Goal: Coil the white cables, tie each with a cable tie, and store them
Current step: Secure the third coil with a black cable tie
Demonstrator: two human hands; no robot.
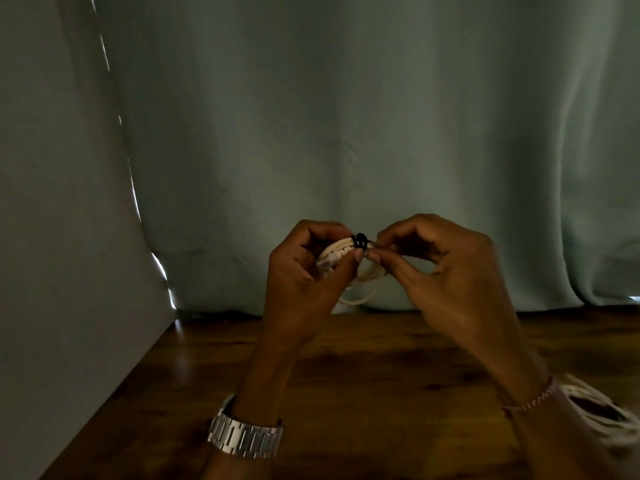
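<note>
Above the dark wooden bench (346, 375), the left hand (304, 271) grips a coiled white cable (337, 252). The right hand (446, 271) pinches the black cable tie (361, 241) wrapped around it.

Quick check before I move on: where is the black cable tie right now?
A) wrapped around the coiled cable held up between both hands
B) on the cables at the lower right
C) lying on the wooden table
A: the black cable tie circles the coiled white cable, gripped by the left hand and pinched by the right hand above the table.
</note>
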